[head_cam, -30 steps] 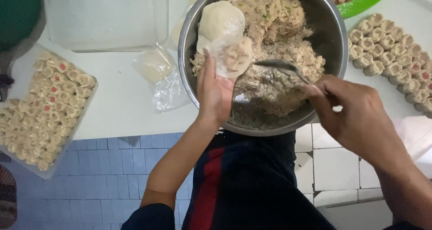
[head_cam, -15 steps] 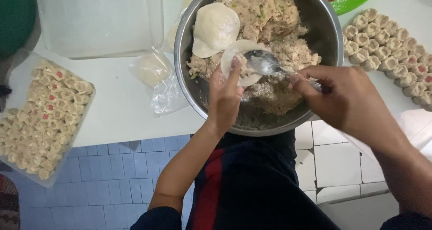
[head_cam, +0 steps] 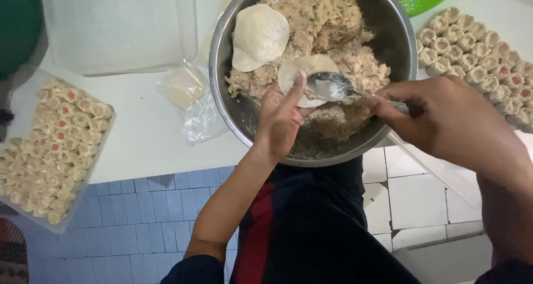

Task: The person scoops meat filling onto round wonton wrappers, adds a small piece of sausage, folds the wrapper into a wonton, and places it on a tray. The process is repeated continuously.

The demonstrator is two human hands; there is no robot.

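A steel bowl (head_cam: 222, 84) at the tabletop's near edge holds minced filling (head_cam: 327, 23) and a stack of round wrappers (head_cam: 260, 35). My left hand (head_cam: 280, 120) cups one wrapper (head_cam: 294, 76) over the bowl, fingers open beneath it. My right hand (head_cam: 444, 123) has its grip clamped on a spoon (head_cam: 333, 86), its bowl resting on that wrapper. A clear tray (head_cam: 83, 200) at the left edge holds finished dumplings (head_cam: 47, 151).

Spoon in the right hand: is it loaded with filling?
No: the spoon held by the right hand shows a bare metal bowl, resting over the round wrapper that lies on the left hand.
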